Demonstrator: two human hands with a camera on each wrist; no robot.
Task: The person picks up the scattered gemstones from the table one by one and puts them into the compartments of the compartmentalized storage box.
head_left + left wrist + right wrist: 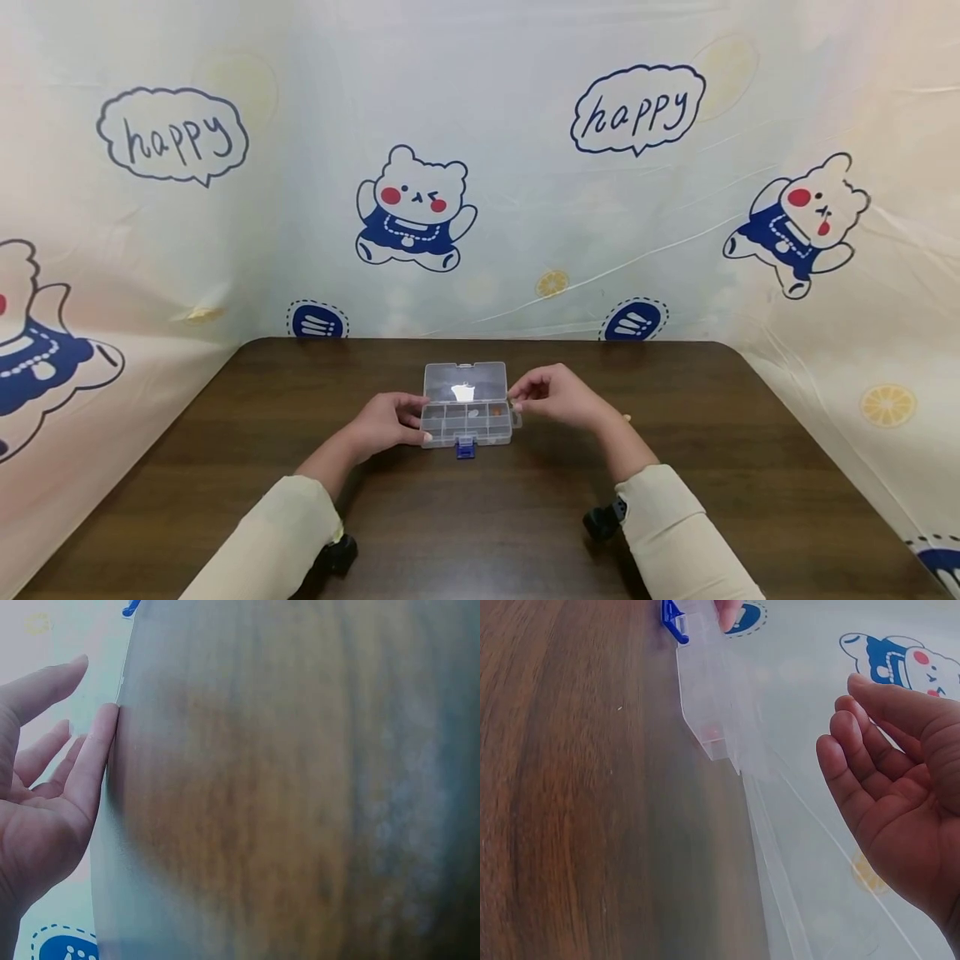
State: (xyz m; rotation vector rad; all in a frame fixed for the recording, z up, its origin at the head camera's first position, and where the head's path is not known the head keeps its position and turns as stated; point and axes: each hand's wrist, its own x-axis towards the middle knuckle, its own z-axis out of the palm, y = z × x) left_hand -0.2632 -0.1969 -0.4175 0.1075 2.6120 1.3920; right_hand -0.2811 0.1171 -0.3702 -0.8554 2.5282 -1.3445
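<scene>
A clear plastic compartment box (450,435) with a blue latch (466,449) rests on the table, its transparent lid (465,382) raised at the back. One compartment holds a small white piece (473,412), another a small orange-red piece (497,412). My left hand (384,425) holds the box's left end, thumb at the front corner and fingers toward the back. Beside the right end is my right hand (562,397), its fingers bent, with thumb and index tips close together in the right wrist view (900,780). Whether a tiny thing sits between those tips is hidden.
The brown wooden table (480,517) ends at a printed cloth backdrop (517,225). A small pale object (627,417) shows beside my right wrist. Dark wrist devices stick out below the left sleeve (273,533) and the right sleeve (675,517).
</scene>
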